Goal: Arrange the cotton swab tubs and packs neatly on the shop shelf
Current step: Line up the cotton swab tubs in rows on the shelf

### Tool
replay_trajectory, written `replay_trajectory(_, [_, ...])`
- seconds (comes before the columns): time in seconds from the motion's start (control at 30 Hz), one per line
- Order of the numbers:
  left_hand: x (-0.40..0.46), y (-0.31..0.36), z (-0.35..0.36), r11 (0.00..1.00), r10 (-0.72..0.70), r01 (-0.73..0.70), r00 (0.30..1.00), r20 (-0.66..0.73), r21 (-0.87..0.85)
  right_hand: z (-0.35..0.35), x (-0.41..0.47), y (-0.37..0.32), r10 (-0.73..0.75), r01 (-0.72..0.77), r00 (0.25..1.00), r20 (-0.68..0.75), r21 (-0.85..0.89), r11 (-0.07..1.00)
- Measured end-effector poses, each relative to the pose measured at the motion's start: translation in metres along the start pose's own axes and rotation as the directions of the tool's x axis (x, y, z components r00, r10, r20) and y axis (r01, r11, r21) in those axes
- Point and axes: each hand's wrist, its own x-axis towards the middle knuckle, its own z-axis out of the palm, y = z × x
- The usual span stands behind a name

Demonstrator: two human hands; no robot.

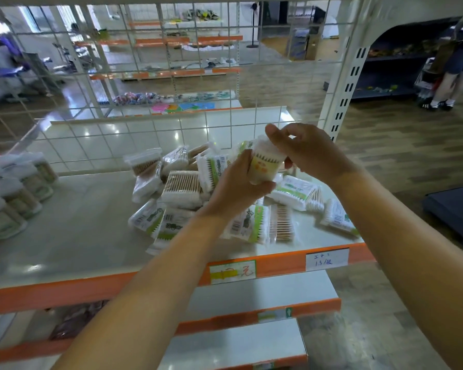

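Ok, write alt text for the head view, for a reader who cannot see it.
Both hands, left hand and right hand, hold one round cotton swab tub above a messy heap of swab packs on a shop shelf. More tubs lie stacked at the shelf's left end.

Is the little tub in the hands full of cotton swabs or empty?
Full. Through the clear wall of the tub, held by the left hand and right hand, swab sticks are packed tight.

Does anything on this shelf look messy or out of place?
Yes. The cotton swab packs lie in a loose heap mid-shelf, tilted and overlapping, unlike the tubs lined up at the left end. One tub is off the shelf, held by the left hand and right hand.
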Motion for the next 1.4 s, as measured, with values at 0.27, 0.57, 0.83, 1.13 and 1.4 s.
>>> replay_trajectory(0.27, [-0.013,-0.030,-0.059,0.953,-0.122,0.160,0.980,0.155,-0.257,0.030,-0.012,-0.011,-0.175,0.135,0.945,0.278,0.156,0.978])
replay_trajectory(0.57, [-0.041,-0.060,-0.127,0.964,-0.126,0.148,0.986,0.112,-0.220,0.110,-0.010,-0.062,-0.329,0.296,0.920,0.213,0.173,0.940])
replay_trajectory(0.83, [-0.073,-0.091,-0.242,0.907,-0.097,0.059,0.993,0.071,0.418,0.190,-0.006,-0.117,-0.331,0.300,0.929,0.168,0.183,0.936])
replay_trajectory(1.13, [-0.109,-0.107,-0.354,0.810,-0.165,0.205,0.979,-0.122,0.550,0.300,-0.019,-0.161,-0.383,0.376,0.885,0.266,0.077,0.923])
replay_trajectory(1.4, [-0.148,-0.120,-0.410,0.778,-0.189,0.273,0.961,-0.204,0.565,0.366,-0.035,-0.198,-0.401,0.404,0.855,0.329,0.063,0.913])
